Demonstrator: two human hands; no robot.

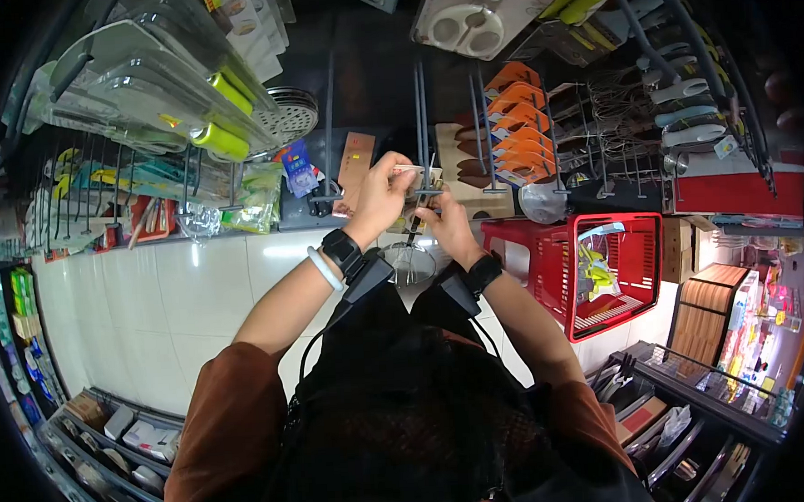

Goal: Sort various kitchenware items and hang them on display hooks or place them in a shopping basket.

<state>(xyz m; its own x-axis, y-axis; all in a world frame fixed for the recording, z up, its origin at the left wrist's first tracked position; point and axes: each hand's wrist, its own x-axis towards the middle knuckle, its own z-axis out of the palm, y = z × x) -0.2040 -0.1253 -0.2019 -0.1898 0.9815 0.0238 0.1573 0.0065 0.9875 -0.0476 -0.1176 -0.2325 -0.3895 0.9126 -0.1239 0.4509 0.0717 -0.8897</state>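
Both my hands are up at 12 o'clock at the display hooks. Left hand (383, 196) pinches the carded top of a wire strainer (409, 261), fingers pressed together, keeping it level with the peg (423, 132). Right hand (449, 223) grips the handle just below, steadying it. Strainer's long axis runs toward me, bowl at the near end hanging down. Red basket (603, 272) at 2 o'clock; orange packs (518, 118) farther.

Both hands, left hand (383, 196) and right hand (446, 223), grip a wire strainer (410, 261) at a display hook (423, 132); red basket (603, 268) nearby.
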